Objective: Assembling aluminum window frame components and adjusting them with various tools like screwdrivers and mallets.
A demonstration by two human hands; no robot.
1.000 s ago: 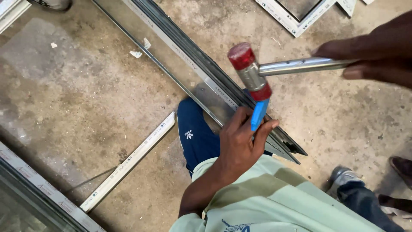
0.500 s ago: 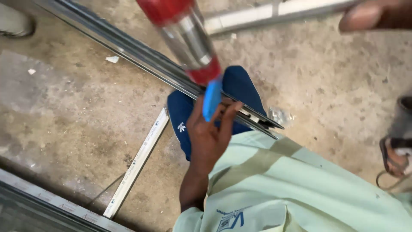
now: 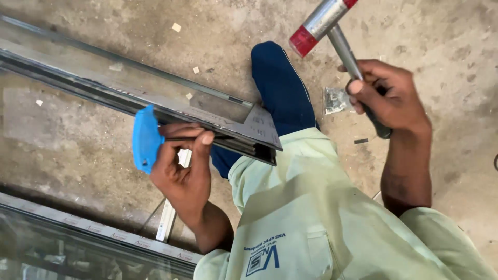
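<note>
Head view, looking down at a person crouched on a bare concrete floor (image 3: pixel 78 145), grey and stained, strewn with small pale chips. One small clear packet (image 3: pixel 336 99) of metal bits lies on the floor just beside the right hand; one blue logo patch (image 3: pixel 263 256) sits on the pale green shirt (image 3: pixel 311 218), its lettering not reproduced. Left hand (image 3: pixel 182 171): fingers curled and pinching one blue T-shaped handle (image 3: pixel 145 138) whose thin dark shaft runs along the underside of the aluminium frame section (image 3: pixel 155 98). Right hand (image 3: pixel 386 96): closed in a fist about the shaft of one mallet (image 3: pixel 324 22), its chromed head capped in red, raised above the frame's open end. The frame section lies diagonally across the floor, its cut end resting near a dark blue trouser knee (image 3: pixel 280 88). Two further profiles appear: one glazed frame (image 3: pixel 78 233) along the lower left edge, and one short pale strip (image 3: pixel 168 218) between it and the left forearm.
</note>
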